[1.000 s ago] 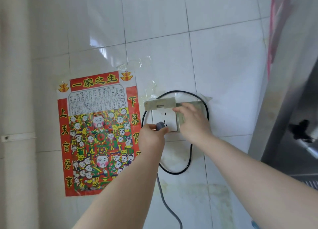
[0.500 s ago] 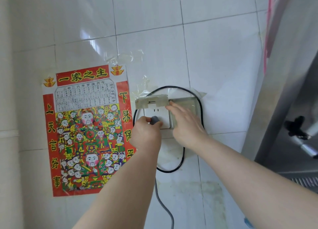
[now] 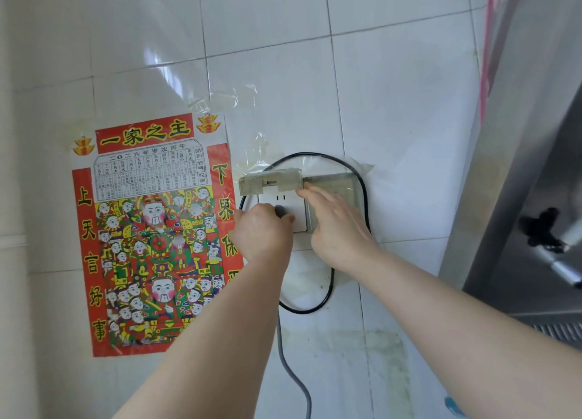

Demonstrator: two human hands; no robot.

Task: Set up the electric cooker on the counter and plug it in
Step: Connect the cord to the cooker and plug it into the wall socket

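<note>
A white wall socket (image 3: 294,209) sits on the tiled wall under a raised, grimy clear cover flap (image 3: 271,180). My left hand (image 3: 261,232) grips a grey plug (image 3: 281,211) and presses it against the socket's lower holes. Its grey cord (image 3: 291,368) hangs down from my wrist to the bottom edge. My right hand (image 3: 337,226) rests flat on the adjoining covered socket plate (image 3: 341,187), fingertips touching the edge of the flap. The cooker itself is out of sight.
A black cable (image 3: 327,295) loops around the socket. A red and yellow calendar poster (image 3: 154,232) hangs to the left. A stainless steel hood (image 3: 516,198) with a black knob (image 3: 540,229) juts out on the right.
My left hand has pushed the plug closer onto the socket face, hiding more of it. My right hand stays by the flap. The camera view has shifted slightly.
</note>
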